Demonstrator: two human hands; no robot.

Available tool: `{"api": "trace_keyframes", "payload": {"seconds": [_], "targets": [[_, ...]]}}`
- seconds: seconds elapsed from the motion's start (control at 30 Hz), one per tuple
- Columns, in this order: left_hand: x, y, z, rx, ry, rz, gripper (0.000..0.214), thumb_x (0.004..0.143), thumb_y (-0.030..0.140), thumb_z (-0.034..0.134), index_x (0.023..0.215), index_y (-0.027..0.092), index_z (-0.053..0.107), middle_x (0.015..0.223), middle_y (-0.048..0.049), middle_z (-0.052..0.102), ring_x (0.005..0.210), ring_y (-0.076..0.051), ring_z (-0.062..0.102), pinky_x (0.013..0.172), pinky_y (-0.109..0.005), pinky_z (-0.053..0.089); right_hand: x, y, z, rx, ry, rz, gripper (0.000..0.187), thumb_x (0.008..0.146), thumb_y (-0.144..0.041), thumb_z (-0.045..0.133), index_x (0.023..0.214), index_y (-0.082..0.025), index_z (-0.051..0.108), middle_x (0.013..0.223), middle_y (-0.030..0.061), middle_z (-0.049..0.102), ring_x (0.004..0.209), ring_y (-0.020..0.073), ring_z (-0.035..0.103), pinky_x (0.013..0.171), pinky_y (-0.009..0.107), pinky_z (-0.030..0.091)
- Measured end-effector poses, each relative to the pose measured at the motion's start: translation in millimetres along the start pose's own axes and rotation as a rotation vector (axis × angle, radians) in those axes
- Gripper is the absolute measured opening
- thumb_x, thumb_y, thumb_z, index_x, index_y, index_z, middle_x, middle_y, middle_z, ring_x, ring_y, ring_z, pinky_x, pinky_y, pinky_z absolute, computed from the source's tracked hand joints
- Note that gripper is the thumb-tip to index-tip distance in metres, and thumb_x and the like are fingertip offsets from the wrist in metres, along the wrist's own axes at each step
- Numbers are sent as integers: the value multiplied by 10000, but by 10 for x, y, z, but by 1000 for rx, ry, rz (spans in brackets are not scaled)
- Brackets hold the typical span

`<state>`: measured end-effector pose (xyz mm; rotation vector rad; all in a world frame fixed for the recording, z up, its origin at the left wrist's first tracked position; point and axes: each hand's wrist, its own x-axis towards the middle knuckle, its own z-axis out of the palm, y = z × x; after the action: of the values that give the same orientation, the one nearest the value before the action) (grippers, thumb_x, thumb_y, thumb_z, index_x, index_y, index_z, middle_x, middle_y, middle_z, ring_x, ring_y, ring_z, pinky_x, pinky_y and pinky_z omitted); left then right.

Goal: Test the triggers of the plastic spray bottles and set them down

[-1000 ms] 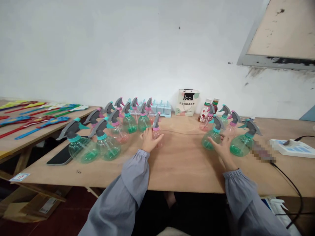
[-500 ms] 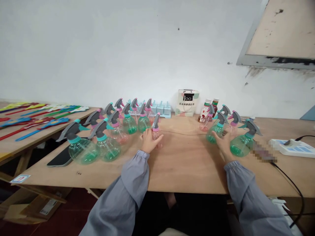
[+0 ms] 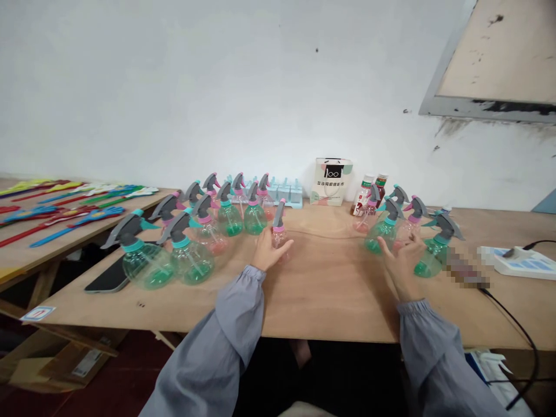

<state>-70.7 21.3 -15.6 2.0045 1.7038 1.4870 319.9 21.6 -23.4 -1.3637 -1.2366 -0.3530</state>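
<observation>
My left hand (image 3: 268, 250) is closed around the lower body of a small spray bottle (image 3: 279, 227) with a pink collar and grey trigger head, upright on the table. The thumb lies across its front; some fingers are hidden. My right hand (image 3: 400, 259) is raised with thumb and fingers apart and nothing between them. It is in front of a pink spray bottle (image 3: 416, 215) and partly covers it. A green spray bottle (image 3: 382, 233) is to its left, and another green spray bottle (image 3: 430, 258) is close on its right.
Several pink and green spray bottles (image 3: 191, 263) are grouped at left beside a phone (image 3: 106, 277). At the back are a light-blue mould tray (image 3: 284, 195), a paper bag (image 3: 330, 184) and drink bottles (image 3: 361, 198). A power strip (image 3: 523, 262) with a cable lies at right.
My right hand has moved right, away from the left green bottle and across the front of the pink one. My left hand and its bottle have shifted slightly right.
</observation>
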Motion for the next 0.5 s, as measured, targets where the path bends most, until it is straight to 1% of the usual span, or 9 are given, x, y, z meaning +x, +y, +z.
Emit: {"api": "trace_keyframes", "payload": {"seconds": [0.03, 0.07, 0.17, 0.23, 0.27, 0.33, 0.4, 0.47, 0.5], "targets": [[-10, 10, 7, -26, -30, 14, 451, 811, 445, 736, 1155, 219, 552, 1108, -100, 662, 1138, -317, 638, 1021, -501, 457, -75, -116, -30, -10, 28, -13, 881, 812, -774, 620, 1372, -120, 435, 1259, 260, 515, 1242, 439, 480, 1050, 698, 381], [-21, 22, 16, -49, -64, 28, 448, 829, 423, 709, 1195, 221, 547, 1143, -107, 668, 1157, -315, 637, 1028, -501, 458, -148, -249, -41, 10, -9, -57, 807, 838, -740, 613, 1346, -131, 463, 1233, 235, 538, 1186, 405, 524, 1025, 670, 424], [-62, 69, 53, -97, -188, 69, 518, 857, 357, 645, 1339, 227, 504, 1308, -130, 645, 1278, -319, 595, 1078, -506, 433, -308, -728, 61, 186, -220, -150, 585, 898, -631, 599, 1267, -182, 529, 1139, 159, 604, 1033, 307, 606, 972, 562, 506], [-97, 116, 81, -96, -276, 105, 605, 854, 352, 642, 1415, 210, 465, 1386, -150, 613, 1331, -334, 563, 1106, -515, 410, -349, -1070, 219, 344, -373, -155, 516, 914, -595, 592, 1249, -206, 542, 1154, 145, 631, 1051, 292, 629, 999, 536, 507], [-117, 145, 96, -87, -314, 130, 652, 850, 368, 653, 1445, 202, 445, 1412, -161, 598, 1348, -343, 550, 1115, -520, 399, -356, -1233, 311, 410, -459, -148, 541, 895, -598, 621, 1270, -216, 537, 1219, 152, 630, 1116, 300, 626, 1033, 538, 492], [-167, 209, 122, -63, -370, 187, 713, 847, 430, 677, 1474, 199, 430, 1438, -176, 580, 1370, -354, 529, 1122, -525, 388, -359, -1516, 493, 521, -592, -94, 700, 819, -616, 707, 1361, -231, 486, 1375, 168, 581, 1269, 324, 576, 1105, 551, 450], [-220, 265, 140, -40, -414, 235, 751, 829, 502, 703, 1469, 204, 447, 1423, -183, 588, 1360, -360, 533, 1106, -524, 400, -361, -1723, 638, 618, -653, -22, 794, 765, -610, 756, 1398, -234, 460, 1448, 173, 540, 1353, 333, 526, 1152, 547, 413], [-254, 291, 141, -28, -425, 266, 772, 795, 537, 736, 1443, 209, 474, 1389, -181, 609, 1330, -361, 556, 1087, -521, 420, -368, -1845, 725, 704, -685, 56, 732, 766, -583, 751, 1360, -241, 496, 1390, 152, 589, 1328, 319, 549, 1145, 523, 430], [-251, 287, 131, -29, -397, 273, 757, 791, 532, 740, 1429, 214, 485, 1380, -174, 616, 1317, -356, 566, 1088, -520, 424, -373, -1878, 747, 742, -694, 93, 666, 772, -561, 741, 1319, -247, 527, 1327, 135, 627, 1288, 308, 577, 1126, 507, 451]]}}
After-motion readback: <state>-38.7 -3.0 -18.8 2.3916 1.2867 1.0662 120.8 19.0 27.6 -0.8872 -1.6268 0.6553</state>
